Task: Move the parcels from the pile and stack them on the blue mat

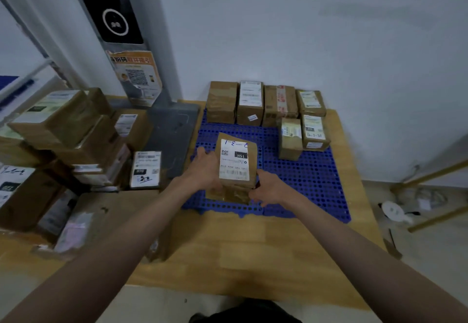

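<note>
Brown cardboard parcel with white label between both grips, left hand and right hand clasping its sides, long axis near-to-far, over perforated blue plastic mat

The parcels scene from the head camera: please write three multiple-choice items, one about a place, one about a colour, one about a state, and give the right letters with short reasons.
1. Where is the pile of parcels?
A. left of the mat
B. right of the mat
C. on the mat

2. What colour is the mat?
A. green
B. blue
C. red

3. What do the hands do?
A. hang idle
B. both hold one parcel
C. each holds its own parcel

Answers: 1 A, the pile stands left of the mat. 2 B, its perforated surface is blue. 3 B, the left hand and right hand grip the labelled parcel from both sides.
</note>
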Demonstrator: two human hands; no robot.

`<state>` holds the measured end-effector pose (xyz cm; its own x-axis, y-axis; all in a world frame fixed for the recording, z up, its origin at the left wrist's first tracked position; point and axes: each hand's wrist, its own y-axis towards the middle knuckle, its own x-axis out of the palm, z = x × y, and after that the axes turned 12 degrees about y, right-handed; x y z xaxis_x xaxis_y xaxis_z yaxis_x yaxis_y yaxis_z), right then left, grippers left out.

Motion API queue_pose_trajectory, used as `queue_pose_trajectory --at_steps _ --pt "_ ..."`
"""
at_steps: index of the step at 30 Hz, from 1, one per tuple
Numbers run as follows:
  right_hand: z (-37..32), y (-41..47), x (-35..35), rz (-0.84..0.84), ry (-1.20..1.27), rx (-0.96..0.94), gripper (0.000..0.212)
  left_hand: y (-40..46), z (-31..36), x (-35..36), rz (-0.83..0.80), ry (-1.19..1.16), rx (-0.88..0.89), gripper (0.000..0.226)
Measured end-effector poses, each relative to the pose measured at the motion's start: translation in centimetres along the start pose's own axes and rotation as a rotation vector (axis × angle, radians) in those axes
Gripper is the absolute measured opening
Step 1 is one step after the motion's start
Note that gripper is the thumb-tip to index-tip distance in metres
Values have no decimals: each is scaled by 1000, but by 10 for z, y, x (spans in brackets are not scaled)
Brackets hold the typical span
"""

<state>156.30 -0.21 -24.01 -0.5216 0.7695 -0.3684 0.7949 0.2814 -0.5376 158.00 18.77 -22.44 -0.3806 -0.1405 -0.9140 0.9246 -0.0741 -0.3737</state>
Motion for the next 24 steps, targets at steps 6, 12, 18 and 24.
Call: queue_pose_trajectory --at_steps 6,12,18,24 --pt "32 17 -55 6 -66 33 59 31 56 9 -17 -56 -12 74" --pt "53 41 -83 17 -202 45 60 56 86 21 -59 -77 -53 88" --pt "59 74 -105 15 -281 70 66 94 95 17 -119 -3 -36 90" --pt "53 127 -133 58 -296 98 67 155 100 5 -145 24 -6 89"
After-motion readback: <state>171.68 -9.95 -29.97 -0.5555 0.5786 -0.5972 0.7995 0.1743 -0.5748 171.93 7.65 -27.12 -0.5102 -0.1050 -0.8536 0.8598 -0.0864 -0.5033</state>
